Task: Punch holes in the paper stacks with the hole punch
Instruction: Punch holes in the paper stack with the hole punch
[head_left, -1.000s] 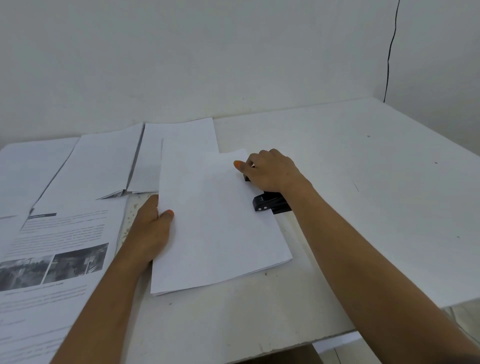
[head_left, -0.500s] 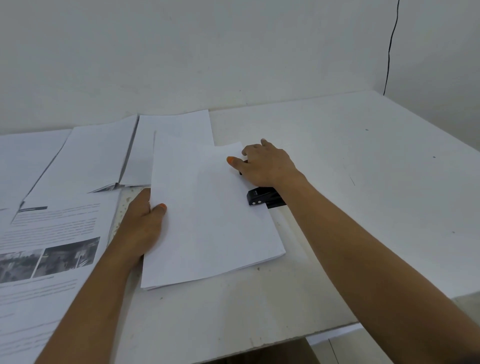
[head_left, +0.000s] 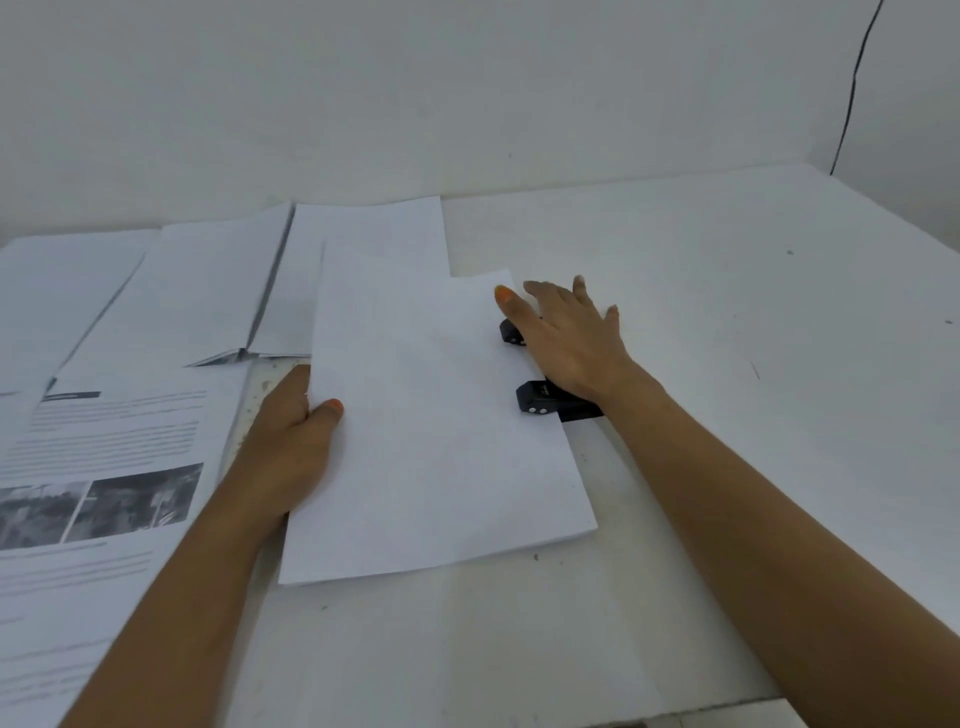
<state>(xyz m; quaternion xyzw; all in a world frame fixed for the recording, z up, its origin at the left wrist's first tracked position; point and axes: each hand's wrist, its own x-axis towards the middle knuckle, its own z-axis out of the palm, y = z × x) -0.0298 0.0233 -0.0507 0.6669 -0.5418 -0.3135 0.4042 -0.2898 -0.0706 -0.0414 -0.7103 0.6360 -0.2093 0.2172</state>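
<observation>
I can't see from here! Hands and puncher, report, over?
Left hand grips paper stack. Right hand flat on hole punch, stack's right edge in it. Nothing blocking.

One head-worn camera looks forward and down, close over the table (head_left: 727, 312)

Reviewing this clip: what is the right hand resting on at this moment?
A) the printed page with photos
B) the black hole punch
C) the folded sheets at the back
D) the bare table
B: the right hand lies with straight fingers on the black hole punch at the stack's right edge.
</observation>
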